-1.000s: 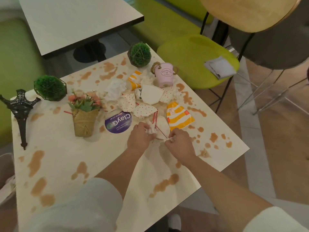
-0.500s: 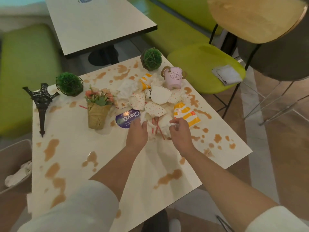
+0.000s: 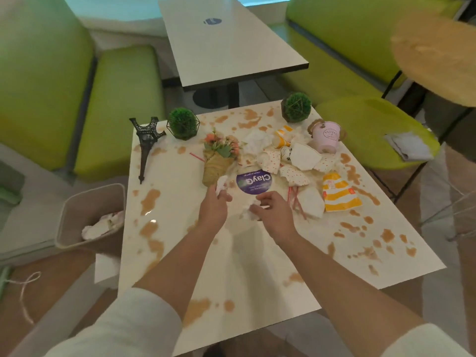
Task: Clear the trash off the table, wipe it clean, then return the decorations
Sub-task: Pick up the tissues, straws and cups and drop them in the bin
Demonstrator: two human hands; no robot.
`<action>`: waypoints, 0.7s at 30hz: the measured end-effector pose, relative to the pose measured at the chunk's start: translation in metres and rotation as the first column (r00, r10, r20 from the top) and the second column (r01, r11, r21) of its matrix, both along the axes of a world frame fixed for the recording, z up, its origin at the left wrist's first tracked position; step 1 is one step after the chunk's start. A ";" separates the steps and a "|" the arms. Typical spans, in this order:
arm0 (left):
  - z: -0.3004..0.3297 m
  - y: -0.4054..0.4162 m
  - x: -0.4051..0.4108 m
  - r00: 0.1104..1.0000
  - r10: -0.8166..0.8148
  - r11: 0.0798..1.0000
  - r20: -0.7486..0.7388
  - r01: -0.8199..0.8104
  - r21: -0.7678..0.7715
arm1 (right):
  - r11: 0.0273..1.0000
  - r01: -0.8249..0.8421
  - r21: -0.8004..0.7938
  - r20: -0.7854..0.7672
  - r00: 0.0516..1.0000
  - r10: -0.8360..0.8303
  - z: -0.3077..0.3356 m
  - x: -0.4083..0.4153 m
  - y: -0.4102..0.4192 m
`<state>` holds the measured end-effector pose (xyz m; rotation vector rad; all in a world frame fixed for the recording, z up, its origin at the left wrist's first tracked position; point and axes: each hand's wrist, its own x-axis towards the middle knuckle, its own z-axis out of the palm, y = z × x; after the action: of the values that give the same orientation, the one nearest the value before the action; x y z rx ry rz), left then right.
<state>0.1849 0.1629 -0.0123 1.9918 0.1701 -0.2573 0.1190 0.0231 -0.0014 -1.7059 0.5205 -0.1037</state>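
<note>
Trash pickup just begun, both hands holding tissue wads

L hand (image 3: 215,206) fingers curled on a tissue wad (image 3: 221,184); R hand (image 3: 274,211) pinches another (image 3: 248,213), mid-worktop (image 3: 257,266). Cups/wrappers pile (image 3: 296,161) remains, stains unwiped, decorations incl. bouquet (image 3: 219,161) unmoved. Bin (image 3: 90,215) just off left edge; near half has open room.

Counted: two green ball plants (image 3: 182,122) (image 3: 296,106), one tower model (image 3: 146,143), one bouquet (image 3: 219,158), one pink bucket (image 3: 325,137), two striped cartons (image 3: 338,193) (image 3: 282,136).
</note>
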 end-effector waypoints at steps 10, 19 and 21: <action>0.001 0.196 0.029 0.970 0.243 0.962 0.028 -0.245 0.124 | 0.985 -0.170 0.017 0.034 0.985 0.170 0.007 0.064 0.170; -0.009 0.342 0.053 0.869 0.492 0.842 0.050 -0.489 0.228 | 0.946 -0.324 -0.015 -0.034 0.946 0.323 -0.014 0.113 0.306; -0.013 0.356 0.060 0.863 0.505 0.843 0.020 -0.498 0.205 | 0.939 -0.344 -0.033 -0.032 0.939 0.343 -0.017 0.121 0.321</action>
<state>0.2453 0.5190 -0.0257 2.0633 0.7573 0.0706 0.2399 0.3442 -0.0181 -1.8127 0.2337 0.1621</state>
